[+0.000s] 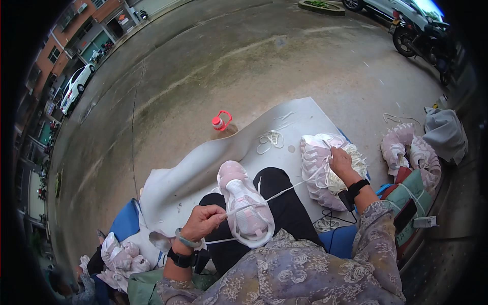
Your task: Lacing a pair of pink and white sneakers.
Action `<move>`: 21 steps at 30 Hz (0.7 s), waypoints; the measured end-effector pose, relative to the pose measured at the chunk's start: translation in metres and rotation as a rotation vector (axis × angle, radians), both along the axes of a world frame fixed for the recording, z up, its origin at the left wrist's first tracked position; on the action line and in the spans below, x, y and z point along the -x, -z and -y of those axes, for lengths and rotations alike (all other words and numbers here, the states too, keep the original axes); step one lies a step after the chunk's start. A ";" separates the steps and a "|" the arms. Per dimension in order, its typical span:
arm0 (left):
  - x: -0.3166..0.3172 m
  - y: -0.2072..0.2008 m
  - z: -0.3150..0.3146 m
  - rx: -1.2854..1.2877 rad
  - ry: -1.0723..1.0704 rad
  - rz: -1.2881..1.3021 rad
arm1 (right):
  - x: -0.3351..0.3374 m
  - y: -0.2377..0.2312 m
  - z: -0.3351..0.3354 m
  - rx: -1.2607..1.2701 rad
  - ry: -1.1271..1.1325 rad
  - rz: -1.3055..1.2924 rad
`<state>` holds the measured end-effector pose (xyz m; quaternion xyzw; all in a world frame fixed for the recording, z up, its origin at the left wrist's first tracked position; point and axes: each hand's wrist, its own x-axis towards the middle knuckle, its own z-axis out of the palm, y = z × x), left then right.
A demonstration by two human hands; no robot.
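A pink-and-white shoe upper lies lengthwise on my lap, its toe pointing away from me. My left hand is closed in a pinch on a white shoelace beside the upper's left edge. That lace stretches across the upper and rises to the right. At its far end my right hand is closed on it, above a bundle of pink-and-white uppers. The fingertips partly hide the lace there. A heap of loose cream laces spreads over this bundle.
A grey-white sheet covers the ground before my knees, with a coiled lace on it. Beyond stands a bottle with a red cap. More uppers lie at right and lower left. A black cable runs near my right forearm.
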<state>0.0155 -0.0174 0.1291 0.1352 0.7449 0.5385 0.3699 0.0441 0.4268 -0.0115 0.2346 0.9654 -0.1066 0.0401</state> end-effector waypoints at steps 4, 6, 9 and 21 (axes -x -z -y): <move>0.008 0.012 -0.029 -0.099 -0.027 -0.248 | 0.025 -0.042 0.132 0.778 -0.717 -0.556; 0.012 0.016 -0.041 -0.103 -0.037 -0.513 | 0.017 -0.065 0.182 1.281 -0.752 -0.286; 0.019 0.020 -0.040 -0.089 -0.060 -0.579 | 0.020 -0.088 0.206 1.288 -0.786 -0.174; 0.023 0.064 -0.036 -0.052 0.019 -0.676 | 0.034 -0.055 0.189 0.827 -0.824 -0.586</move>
